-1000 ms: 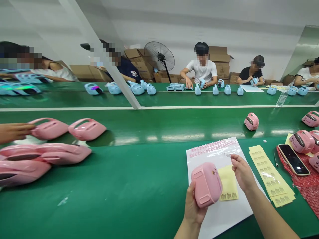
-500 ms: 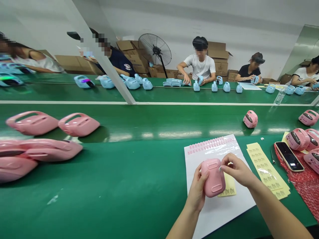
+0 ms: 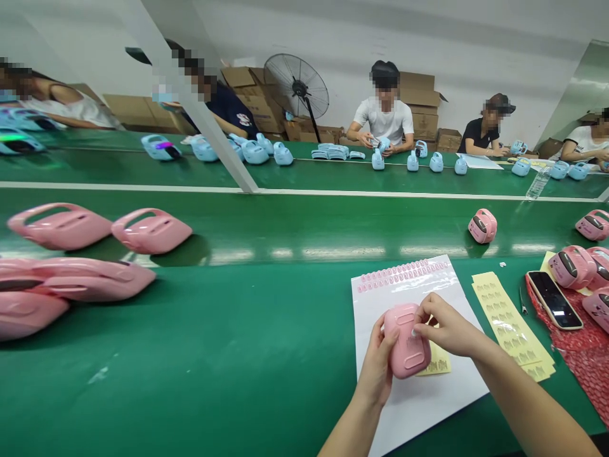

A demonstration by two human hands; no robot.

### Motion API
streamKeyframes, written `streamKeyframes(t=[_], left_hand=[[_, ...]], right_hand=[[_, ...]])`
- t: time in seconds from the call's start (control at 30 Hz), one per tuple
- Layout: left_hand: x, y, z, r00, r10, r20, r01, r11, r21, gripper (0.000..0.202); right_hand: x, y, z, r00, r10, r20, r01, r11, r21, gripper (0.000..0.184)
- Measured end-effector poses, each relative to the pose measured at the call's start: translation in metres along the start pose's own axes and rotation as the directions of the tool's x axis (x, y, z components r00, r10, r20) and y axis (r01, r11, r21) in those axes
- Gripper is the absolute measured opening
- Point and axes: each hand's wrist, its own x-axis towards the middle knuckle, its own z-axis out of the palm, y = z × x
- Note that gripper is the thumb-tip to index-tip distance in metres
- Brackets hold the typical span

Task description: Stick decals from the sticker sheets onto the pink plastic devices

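Note:
My left hand (image 3: 378, 355) is wrapped round a pink rounded plastic device (image 3: 408, 365), its flat face with two raised oval feet turned up to me. At the middle of that face my right hand (image 3: 440, 327) pinches what looks like a small clear label (image 3: 410, 339), with faint dark print showing by the fingertips. Beneath both hands lies a white sheet (image 3: 399, 422) with rows of small pink stickers (image 3: 392, 276) along its top. A piece of yellow label sheet (image 3: 440, 364) rests on it, partly hidden by the device.
Yellow label sheets (image 3: 509, 324), tweezers (image 3: 523, 299) and a phone (image 3: 554, 300) on red bubble wrap (image 3: 583, 362) lie to the right. Pink devices (image 3: 571, 266) stand beyond; more pink devices (image 3: 152, 231) are at left. Co-workers (image 3: 383, 120) handle blue devices (image 3: 254, 152) across the bench.
My right fingertips have moved left from the device's edge onto its face, where faint print now shows. My left hand keeps its hold. Across the bench, a co-worker's hands have come together at a blue device.

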Motion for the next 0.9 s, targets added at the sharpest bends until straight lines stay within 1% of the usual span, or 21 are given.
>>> streamKeyframes(t=[0.17,0.5,0.73,0.8,0.83,0.9], left_hand=[[0.000,0.001,0.000,1.000,-0.008,0.012,0.008,1.000,0.004,0.058],[-0.002,0.002,0.002,1.000,-0.002,0.004,0.002,1.000,-0.005,0.056],[-0.003,0.003,0.003,1.000,0.001,0.000,-0.001,1.000,0.011,0.057],[-0.004,0.003,0.003,1.000,-0.003,-0.004,0.003,1.000,0.016,0.058],[-0.004,0.003,0.003,1.000,-0.006,-0.007,0.006,1.000,0.017,0.058],[-0.004,0.003,0.004,1.000,-0.007,-0.015,0.008,1.000,0.017,0.057]], right_hand=[[0.000,-0.002,0.000,1.000,-0.009,0.010,0.009,1.000,-0.010,0.011],[0.001,0.001,0.005,0.996,-0.063,-0.071,0.059,0.997,-0.046,0.014],[-0.001,0.000,0.007,0.993,-0.078,-0.089,0.068,0.991,-0.114,0.013],[-0.001,0.003,0.009,0.987,-0.122,-0.103,0.105,0.982,-0.159,0.013],[-0.002,0.005,0.012,0.980,-0.163,-0.115,0.139,0.971,-0.192,0.013],[-0.003,0.013,0.018,0.950,-0.270,-0.155,0.218,0.932,-0.290,0.013]])
